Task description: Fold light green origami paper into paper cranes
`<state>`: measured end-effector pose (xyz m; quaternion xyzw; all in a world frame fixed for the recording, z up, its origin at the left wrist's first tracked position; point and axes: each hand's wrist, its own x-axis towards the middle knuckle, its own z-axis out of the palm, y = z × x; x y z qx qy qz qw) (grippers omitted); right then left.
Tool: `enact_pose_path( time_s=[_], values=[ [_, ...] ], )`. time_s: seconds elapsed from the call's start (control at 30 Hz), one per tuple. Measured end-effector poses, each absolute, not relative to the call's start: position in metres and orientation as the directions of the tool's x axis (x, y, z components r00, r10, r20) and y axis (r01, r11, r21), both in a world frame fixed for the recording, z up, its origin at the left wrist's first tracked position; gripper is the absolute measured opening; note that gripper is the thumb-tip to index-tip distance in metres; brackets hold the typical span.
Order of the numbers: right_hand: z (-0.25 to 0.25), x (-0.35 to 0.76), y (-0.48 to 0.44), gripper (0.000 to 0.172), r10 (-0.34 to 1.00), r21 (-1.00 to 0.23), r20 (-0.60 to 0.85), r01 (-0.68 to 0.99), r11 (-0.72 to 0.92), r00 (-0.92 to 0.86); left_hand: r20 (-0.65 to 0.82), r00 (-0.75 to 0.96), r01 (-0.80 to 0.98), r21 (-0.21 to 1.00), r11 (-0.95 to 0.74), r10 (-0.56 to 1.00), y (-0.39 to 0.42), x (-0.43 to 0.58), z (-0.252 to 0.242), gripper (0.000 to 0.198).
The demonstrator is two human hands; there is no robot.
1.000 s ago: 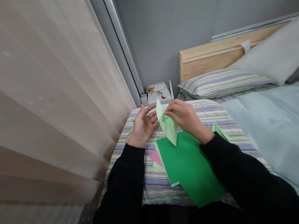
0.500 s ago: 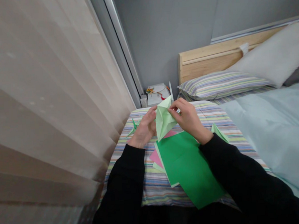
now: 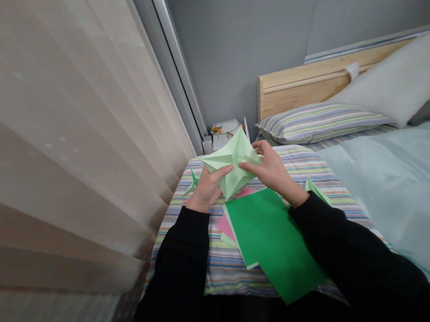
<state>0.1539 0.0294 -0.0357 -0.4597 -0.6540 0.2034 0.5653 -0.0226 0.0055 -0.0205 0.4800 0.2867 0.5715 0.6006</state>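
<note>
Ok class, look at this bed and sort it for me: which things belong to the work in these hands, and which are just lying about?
Belonging to the work:
left hand
right hand
pale green folded paper
green paper sheets
pink paper
small folded green paper pieces

Just lying about:
striped pillow
white pillow
pale blue duvet
wooden headboard
white box

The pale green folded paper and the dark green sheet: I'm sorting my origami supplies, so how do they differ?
The pale green folded paper is much lighter in colour than the dark green sheet. The folded paper is creased into a pointed, three-dimensional form, while the sheet lies flat. The left hand and right hand hold the folded paper up; the sheet rests on the striped bedspread. Both are paper.
</note>
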Motion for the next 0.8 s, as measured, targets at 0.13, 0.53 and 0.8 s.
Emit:
enact_pose_path(
  time_s=[0.13,0.53,0.8],
  values=[
    [-0.036,0.156,0.03,0.052,0.86,-0.803,0.502,0.419,0.425,0.089,0.204,0.197,-0.441,0.892,-0.1,0.959,0.009,-0.022,-0.021,0.052],
    [-0.032,0.159,0.029,0.04,0.917,-0.912,0.395,0.146,0.383,0.058,0.141,-0.096,-0.388,0.906,-0.168,0.985,0.024,-0.026,-0.03,0.043],
    [-0.024,0.156,0.023,0.056,0.937,-0.94,0.34,-0.024,0.339,-0.081,0.116,-0.176,-0.378,0.909,-0.176,0.978,0.029,-0.03,-0.034,0.037]
  ],
)
